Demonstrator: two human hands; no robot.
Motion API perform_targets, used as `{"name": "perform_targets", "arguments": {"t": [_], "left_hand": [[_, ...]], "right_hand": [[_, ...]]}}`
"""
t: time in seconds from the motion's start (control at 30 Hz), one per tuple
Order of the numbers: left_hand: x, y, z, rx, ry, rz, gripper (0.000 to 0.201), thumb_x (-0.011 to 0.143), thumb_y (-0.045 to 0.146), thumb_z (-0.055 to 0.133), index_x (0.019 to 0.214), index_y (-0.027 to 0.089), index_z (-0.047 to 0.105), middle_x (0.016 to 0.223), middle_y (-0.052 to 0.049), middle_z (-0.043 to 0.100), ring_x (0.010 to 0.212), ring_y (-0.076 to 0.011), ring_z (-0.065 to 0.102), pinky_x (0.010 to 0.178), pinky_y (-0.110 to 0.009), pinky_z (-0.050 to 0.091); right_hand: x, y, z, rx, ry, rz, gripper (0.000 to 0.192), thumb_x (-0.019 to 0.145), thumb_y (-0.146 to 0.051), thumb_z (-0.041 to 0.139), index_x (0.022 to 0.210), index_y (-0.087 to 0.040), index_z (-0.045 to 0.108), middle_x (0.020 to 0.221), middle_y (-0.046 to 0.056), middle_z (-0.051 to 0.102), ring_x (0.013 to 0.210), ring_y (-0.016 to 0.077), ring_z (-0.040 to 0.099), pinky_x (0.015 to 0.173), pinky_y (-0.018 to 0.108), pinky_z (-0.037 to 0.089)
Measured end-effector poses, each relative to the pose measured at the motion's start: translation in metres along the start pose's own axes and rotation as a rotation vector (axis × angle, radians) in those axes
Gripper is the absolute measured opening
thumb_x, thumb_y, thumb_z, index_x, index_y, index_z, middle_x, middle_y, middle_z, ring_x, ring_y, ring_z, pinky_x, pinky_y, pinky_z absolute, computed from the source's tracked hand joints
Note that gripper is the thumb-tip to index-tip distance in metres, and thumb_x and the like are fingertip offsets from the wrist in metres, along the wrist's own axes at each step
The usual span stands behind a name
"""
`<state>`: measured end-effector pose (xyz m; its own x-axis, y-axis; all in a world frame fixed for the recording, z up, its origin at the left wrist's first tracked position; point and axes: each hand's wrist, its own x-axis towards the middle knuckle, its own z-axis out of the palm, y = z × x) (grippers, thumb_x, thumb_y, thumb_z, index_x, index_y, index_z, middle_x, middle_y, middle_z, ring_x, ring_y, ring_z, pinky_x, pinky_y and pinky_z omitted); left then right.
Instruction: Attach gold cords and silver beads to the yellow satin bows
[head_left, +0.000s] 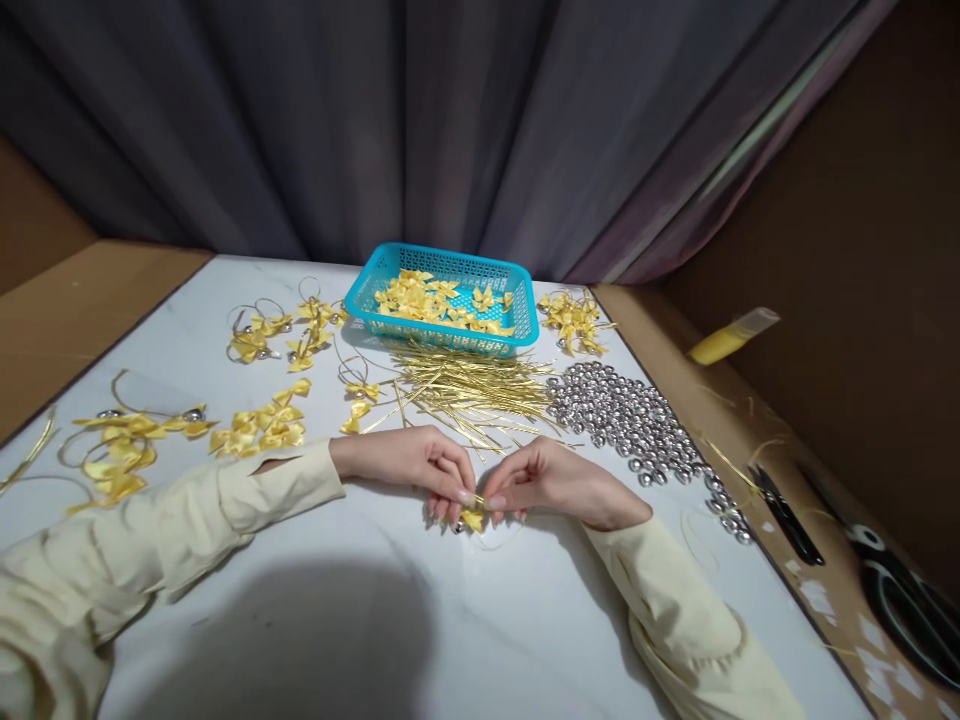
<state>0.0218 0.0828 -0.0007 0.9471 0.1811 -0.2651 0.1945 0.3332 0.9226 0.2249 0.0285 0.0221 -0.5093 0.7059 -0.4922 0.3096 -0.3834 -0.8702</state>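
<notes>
Near the middle of the white table, my left hand (442, 472) and my right hand (536, 480) meet with their fingertips pinched close together. Between them runs a short gold twist tie (478, 501), gripped from both sides. Just below it a yellow ribbon bow (472, 520) shows, partly hidden by my fingers. A small silvery bell or bead peeks out beside the bow under my left fingers; its exact shape is unclear. Beyond my hands lies a loose pile of gold twist ties (472, 385).
A turquoise basket (442, 332) with yellow bows stands at the back. Silver beads (619, 410) spread to the right. Finished-looking bow pieces (120, 450) lie left, others (576, 320) back right. Black-handled scissors (900, 600), a black-handled tool (787, 515) and a yellow tube (733, 335) are at the right edge.
</notes>
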Motion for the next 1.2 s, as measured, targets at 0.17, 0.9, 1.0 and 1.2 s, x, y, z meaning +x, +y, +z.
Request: {"name": "perform_targets", "arguments": {"t": [0.17,0.9,1.0,1.2], "left_hand": [[0.0000,-0.0013,-0.0010,0.003,-0.012,0.006,0.016,0.079,0.027,0.064,0.083,0.011,0.062,0.064,-0.003,0.068,0.056,-0.0093,0.063,0.058,-0.020,0.051],[0.0011,-0.0028,0.0021,-0.025,0.079,0.014,0.022,0.077,0.032,0.065,0.082,0.011,0.061,0.063,-0.004,0.068,0.056,-0.0115,0.064,0.051,-0.019,0.049],[0.0001,-0.0008,0.0016,-0.015,0.055,0.003,0.021,0.079,0.031,0.064,0.081,0.011,0.062,0.063,-0.004,0.068,0.055,-0.0109,0.064,0.052,-0.019,0.049],[-0.0020,-0.0004,-0.0027,-0.079,0.010,-0.009,0.017,0.080,0.026,0.064,0.080,0.009,0.062,0.063,-0.006,0.069,0.053,-0.0111,0.063,0.050,-0.019,0.049]], "right_hand": [[-0.0009,-0.0031,0.0023,0.013,-0.050,0.015,0.027,0.062,-0.037,0.074,0.074,-0.013,0.071,0.060,0.001,0.064,0.051,0.0060,0.051,0.054,0.019,0.042],[-0.0009,-0.0024,0.0015,-0.010,0.017,-0.003,0.031,0.064,-0.042,0.072,0.077,-0.014,0.073,0.060,0.001,0.063,0.052,0.0064,0.050,0.054,0.020,0.042],[-0.0015,-0.0021,0.0012,-0.012,0.011,-0.011,0.032,0.064,-0.043,0.072,0.078,-0.014,0.073,0.062,0.002,0.064,0.053,0.0069,0.050,0.055,0.021,0.043],[-0.0019,-0.0015,-0.0002,-0.014,-0.035,-0.029,0.028,0.068,-0.038,0.069,0.080,-0.013,0.071,0.065,0.002,0.065,0.054,0.0065,0.051,0.058,0.021,0.044]]}}
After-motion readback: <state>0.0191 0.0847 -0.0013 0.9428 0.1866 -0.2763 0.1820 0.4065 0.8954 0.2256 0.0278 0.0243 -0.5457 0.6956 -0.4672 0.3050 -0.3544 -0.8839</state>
